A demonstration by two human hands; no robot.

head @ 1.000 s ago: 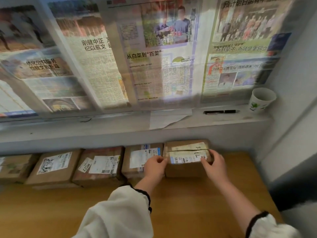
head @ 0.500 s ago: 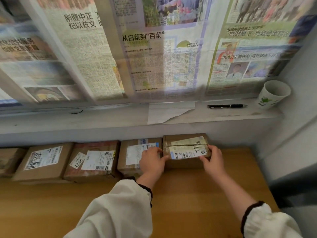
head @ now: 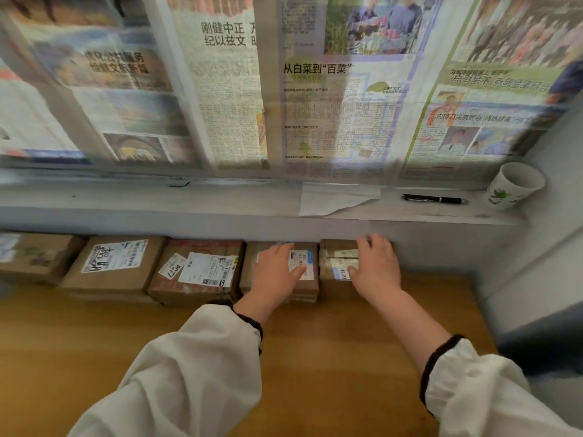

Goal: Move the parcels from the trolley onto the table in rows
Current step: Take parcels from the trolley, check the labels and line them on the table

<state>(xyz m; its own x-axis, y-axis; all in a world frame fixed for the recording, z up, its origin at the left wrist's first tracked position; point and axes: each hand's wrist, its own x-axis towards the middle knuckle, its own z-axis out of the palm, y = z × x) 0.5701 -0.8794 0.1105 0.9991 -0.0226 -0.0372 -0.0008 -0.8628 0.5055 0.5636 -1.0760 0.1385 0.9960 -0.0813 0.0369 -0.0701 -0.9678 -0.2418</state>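
Newspaper sheets (head: 315, 89) covered the wall above, and below them the wooden table (head: 347, 357) ran up to a grey ledge (head: 157, 200). Tight under that ledge stood one row of five brown parcels, side by side with labels up. The rightmost parcel (head: 336, 263) sat at the end of the row, just beside its neighbouring parcel (head: 307, 263). The trolley was nowhere in view.

The left hand (head: 277, 272) lay flat on top of the neighbouring parcel and the right hand (head: 375, 269) lay flat on the rightmost one. The fingers of both were spread and fairly straight, resting on the parcels without clasping them. This looked like the settling stage of a placement, with the end parcel being squared into line beside the others. The next move probably called for lifting both palms clear without dragging either box, then turning back for another parcel (a second row in front seemed the likely place for it).

The rightmost parcel sat square to the wall, label upward, with its tape seam running left to right. Its long axis seemed to follow the row, though the right hand hid too much to be sure.

On the ledge lay a loose sheet of paper (head: 334, 198), a paper cup (head: 512, 186) and a black pen (head: 433, 199).
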